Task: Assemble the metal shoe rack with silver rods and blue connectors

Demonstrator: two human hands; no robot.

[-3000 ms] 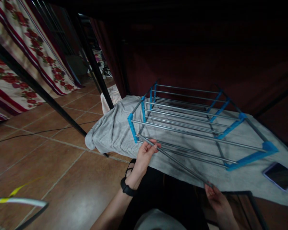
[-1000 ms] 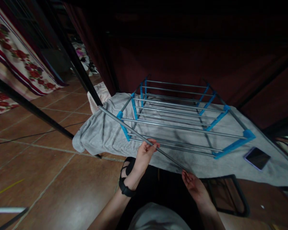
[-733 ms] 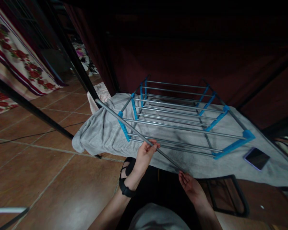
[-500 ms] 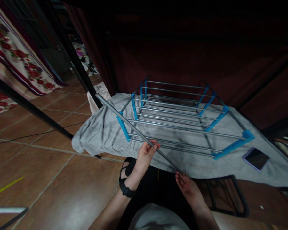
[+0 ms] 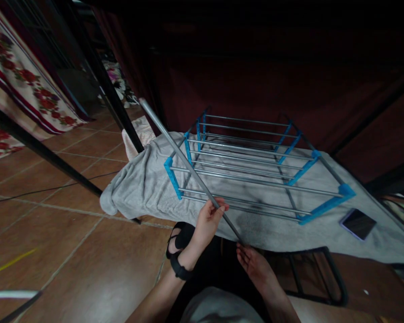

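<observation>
My left hand pinches a grey metal rod between thumb and fingers below its middle. The rod slants from upper left down toward my lap, its upper end raised. At its lower end, my right hand has its fingertips closed around the tip, palm turned partly up. Beyond my hands stands a rack of metal bars with blue plastic joints. The rod passes in front of the rack's left side; whether they touch I cannot tell.
A grey blanket lies under the rack, with a phone on it at right. Black metal poles rise at left. A black metal frame stands at lower right. A thin cable crosses the tiled floor.
The rod has become steeper: its upper end has risen, and its lower end has moved left with my right hand. My left hand has shifted slightly right.
</observation>
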